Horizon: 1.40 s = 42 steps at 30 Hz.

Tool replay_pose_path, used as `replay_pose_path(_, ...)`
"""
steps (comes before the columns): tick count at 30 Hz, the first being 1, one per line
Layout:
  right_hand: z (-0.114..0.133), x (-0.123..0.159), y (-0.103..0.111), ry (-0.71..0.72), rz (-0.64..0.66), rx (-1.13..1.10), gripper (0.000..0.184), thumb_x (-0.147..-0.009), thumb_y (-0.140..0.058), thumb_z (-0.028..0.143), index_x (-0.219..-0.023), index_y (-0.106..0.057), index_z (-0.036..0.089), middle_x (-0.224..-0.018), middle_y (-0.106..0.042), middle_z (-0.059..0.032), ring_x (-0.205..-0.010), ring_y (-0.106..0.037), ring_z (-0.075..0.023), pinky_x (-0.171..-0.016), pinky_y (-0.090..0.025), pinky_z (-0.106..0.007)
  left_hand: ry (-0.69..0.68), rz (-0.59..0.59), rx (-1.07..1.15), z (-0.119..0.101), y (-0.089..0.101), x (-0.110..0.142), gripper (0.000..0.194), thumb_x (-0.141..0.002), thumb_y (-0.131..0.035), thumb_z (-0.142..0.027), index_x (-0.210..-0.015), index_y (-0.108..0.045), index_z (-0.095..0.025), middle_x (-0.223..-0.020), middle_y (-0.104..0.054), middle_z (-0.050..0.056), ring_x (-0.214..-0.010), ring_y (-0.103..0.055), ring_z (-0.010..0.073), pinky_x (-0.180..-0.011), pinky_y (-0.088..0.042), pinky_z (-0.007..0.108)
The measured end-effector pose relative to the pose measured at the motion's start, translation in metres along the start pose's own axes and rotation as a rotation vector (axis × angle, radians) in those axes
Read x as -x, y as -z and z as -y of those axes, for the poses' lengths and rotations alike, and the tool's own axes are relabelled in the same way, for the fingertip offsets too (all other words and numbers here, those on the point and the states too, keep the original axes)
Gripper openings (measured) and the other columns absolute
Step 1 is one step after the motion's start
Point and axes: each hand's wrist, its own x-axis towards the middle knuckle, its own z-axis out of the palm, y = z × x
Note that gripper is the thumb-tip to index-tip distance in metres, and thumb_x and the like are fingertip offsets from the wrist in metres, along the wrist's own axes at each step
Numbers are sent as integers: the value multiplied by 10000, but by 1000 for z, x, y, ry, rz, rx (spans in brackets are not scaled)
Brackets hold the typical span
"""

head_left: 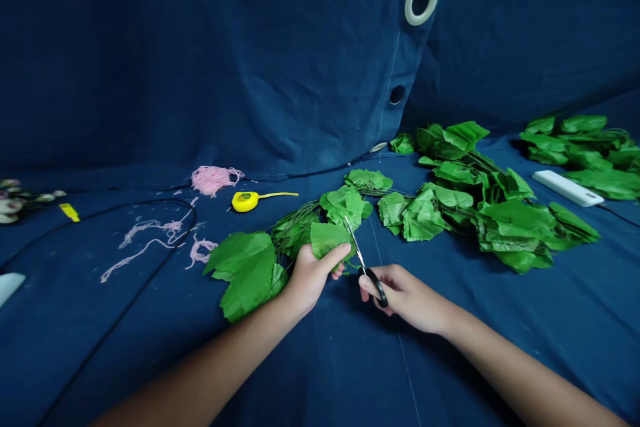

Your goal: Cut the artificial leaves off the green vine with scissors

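Note:
My left hand [313, 277] pinches a green artificial leaf [330, 240] between thumb and fingers, at the front of a leafy garland [250, 267] that lies on the blue cloth. Close by on the right, my right hand [400, 297] grips black-handled scissors [365, 267], thumb and fingers around the handle. The metal blades point up and away, beside the held leaf; whether they touch it I cannot tell. Behind the hands, more leaves [345, 205] spread out along thin green stems.
Larger bunches of green leaves [520, 223] lie to the right, near a white power strip [567, 188]. Left are a yellow tape measure [245, 201], a pink yarn bundle [215, 180], loose pink strands [150, 230] and a black cable [125, 310]. A blue curtain [300, 60] hangs behind.

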Motion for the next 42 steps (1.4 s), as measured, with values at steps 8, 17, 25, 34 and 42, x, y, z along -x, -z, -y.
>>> replay_pose_path(8,4,0,0,-20,-5,14,601,-951,-542,698,-906,-640,107,-657,-498,9,-579,-452,-67,-543,-336,-160,6,26,0,2,2,-1,312,-813,-800,-378,-707,-613,-150,-573,-552,-24,-499,-488,93,-489,-411,226)
replay_pose_path(17,3,0,0,-28,-8,11,609,-944,-546,707,-911,-641,106,-648,-491,12,-571,-444,-66,-540,-328,-162,-9,32,-4,0,1,-1,308,-831,-783,-352,-695,-594,-151,-568,-540,-22,-506,-483,97,-485,-399,225)
replay_pose_path(25,-1,0,0,-12,0,2,605,-952,-532,705,-925,-640,110,-677,-516,3,-578,-459,-71,-550,-346,-169,-14,50,-14,2,4,-1,317,-843,-780,-360,-701,-588,-150,-576,-542,-22,-519,-487,97,-488,-404,222)
replay_pose_path(34,4,1,-1,-16,-11,13,568,-960,-553,671,-904,-642,113,-636,-487,18,-570,-442,-63,-539,-332,-155,-14,53,4,2,3,-1,292,-844,-785,-346,-734,-601,-147,-598,-553,-17,-530,-498,103,-488,-411,228)
replay_pose_path(42,5,0,-1,-31,-10,16,573,-959,-556,671,-895,-645,108,-624,-481,20,-564,-427,-60,-533,-320,-153,14,30,40,1,1,-1,274,-840,-782,-367,-796,-628,-145,-656,-585,-5,-562,-532,113,-480,-421,226)
